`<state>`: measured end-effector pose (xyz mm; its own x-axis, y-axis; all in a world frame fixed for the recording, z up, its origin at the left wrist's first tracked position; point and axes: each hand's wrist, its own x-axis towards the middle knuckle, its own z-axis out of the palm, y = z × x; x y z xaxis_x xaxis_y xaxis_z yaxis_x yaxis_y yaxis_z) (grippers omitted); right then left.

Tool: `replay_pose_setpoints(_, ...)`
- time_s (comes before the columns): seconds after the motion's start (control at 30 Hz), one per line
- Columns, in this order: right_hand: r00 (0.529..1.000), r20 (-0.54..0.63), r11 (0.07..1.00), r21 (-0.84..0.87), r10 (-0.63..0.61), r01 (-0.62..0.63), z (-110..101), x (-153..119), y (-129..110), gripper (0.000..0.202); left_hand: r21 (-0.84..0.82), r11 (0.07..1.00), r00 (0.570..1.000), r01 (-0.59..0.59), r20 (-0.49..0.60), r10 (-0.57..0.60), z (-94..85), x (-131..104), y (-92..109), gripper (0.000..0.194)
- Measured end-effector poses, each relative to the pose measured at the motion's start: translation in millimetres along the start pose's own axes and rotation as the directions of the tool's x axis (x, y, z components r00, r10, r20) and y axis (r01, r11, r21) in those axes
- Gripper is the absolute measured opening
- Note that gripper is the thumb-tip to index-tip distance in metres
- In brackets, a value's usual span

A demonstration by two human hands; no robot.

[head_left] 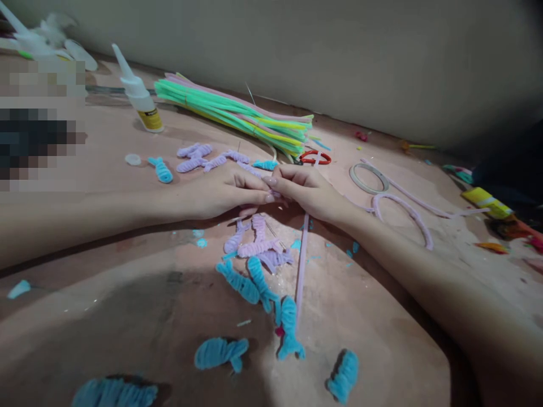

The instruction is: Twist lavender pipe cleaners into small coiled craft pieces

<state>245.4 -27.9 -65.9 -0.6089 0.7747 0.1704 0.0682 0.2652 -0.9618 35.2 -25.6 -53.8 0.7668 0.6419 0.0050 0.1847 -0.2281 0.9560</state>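
The left hand [231, 189] and right hand [303, 186] meet above the middle of the surface [136, 305], both with thumb and fingers closed in a pinch on a small lilac piece [275, 194], mostly hidden by the fingertips. A lilac stem [302, 260] shows below the right hand and runs toward the near side, down to beside a blue fish [289, 325]. Just below the hands lies a pile of lilac fish [259, 246], with more blue fish [218, 353] scattered nearer. Beyond the left hand are other lilac fish [194, 157], a cap [133, 160] and an upright bottle [146, 110]. A bundle [237, 116] of green, yellow and pink stems lies behind, near a red handle [324, 160]. To the right, a ring [368, 178] lies near a curved lilac stem [409, 212].
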Motion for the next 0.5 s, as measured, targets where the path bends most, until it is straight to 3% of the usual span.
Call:
replay_pose_setpoints(0.2,0.989,-0.125,0.997,-0.018,-0.076,0.075,6.1,0.8,-1.0,0.044,-0.024,1.0,0.999,-0.015,-0.048,0.014,-1.2,1.9,-1.7,0.051)
replay_pose_setpoints(0.5,0.952,-0.172,0.903,-0.395,-0.255,0.17,10.5,-2.2,-3.9,0.047,-0.13,0.991,0.997,-0.031,-0.07,0.022,-1.6,1.2,-6.2,0.045)
